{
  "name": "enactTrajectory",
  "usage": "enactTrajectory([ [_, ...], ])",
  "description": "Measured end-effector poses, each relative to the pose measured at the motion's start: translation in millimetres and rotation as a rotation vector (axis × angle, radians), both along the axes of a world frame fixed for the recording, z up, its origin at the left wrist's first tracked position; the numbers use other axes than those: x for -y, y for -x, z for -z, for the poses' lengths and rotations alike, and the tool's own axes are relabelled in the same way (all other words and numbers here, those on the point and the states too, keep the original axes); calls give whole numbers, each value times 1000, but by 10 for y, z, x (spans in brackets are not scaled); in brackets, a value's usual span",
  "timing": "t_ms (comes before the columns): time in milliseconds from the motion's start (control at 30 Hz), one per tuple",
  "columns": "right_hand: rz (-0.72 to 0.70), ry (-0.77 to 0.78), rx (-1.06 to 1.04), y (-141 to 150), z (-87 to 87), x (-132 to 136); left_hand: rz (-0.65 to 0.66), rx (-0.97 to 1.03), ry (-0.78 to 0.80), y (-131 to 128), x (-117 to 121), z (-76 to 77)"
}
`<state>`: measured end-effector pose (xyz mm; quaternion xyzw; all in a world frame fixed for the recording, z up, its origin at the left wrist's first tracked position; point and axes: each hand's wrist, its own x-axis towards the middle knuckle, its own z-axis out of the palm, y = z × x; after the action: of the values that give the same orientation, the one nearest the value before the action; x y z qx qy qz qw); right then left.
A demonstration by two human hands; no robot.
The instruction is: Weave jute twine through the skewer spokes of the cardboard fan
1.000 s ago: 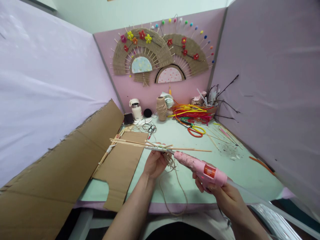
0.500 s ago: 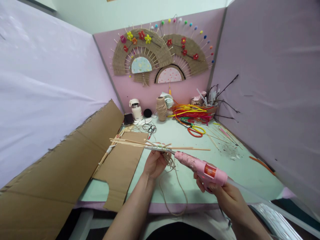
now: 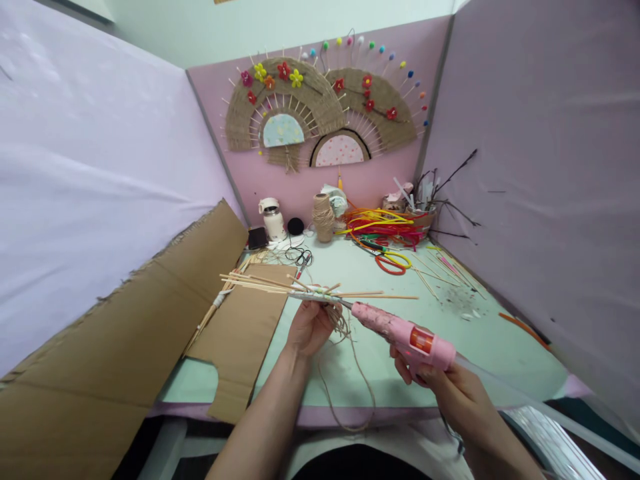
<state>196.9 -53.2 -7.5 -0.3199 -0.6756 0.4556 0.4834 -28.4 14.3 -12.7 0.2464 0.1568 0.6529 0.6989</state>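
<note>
One glue gun [image 3: 387, 324] fills your right hand's [image 3: 446, 385] grip, slanting up-left, nozzle [image 3: 346, 303] beside the stick-lined piece [image 3: 313, 297] your left hand [image 3: 311, 330] grasps from below.

The glue gun [image 3: 385, 323] bridges the gap between left hand [image 3: 310, 327] and right hand [image 3: 425, 363], and a twine loop [image 3: 373, 400] hangs below it, easy to snag. Right of the right hand, bare table [image 3: 490, 340] gives passage above the gun's trailing glue stick [image 3: 530, 400], as far as the orange strip [image 3: 525, 329]. Beyond both hands there is room short of the scissors [image 3: 393, 269] and spool [image 3: 324, 223]. Leftward, the held sticks [image 3: 255, 284] jut out, and a cardboard wall [image 3: 125, 320] blocks farther reach.
</note>
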Motion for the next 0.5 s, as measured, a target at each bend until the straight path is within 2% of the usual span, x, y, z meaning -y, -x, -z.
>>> enactTrajectory([
  [500,41,5,28,-25,31,-5,-58,-29,43,1,1,11],
])
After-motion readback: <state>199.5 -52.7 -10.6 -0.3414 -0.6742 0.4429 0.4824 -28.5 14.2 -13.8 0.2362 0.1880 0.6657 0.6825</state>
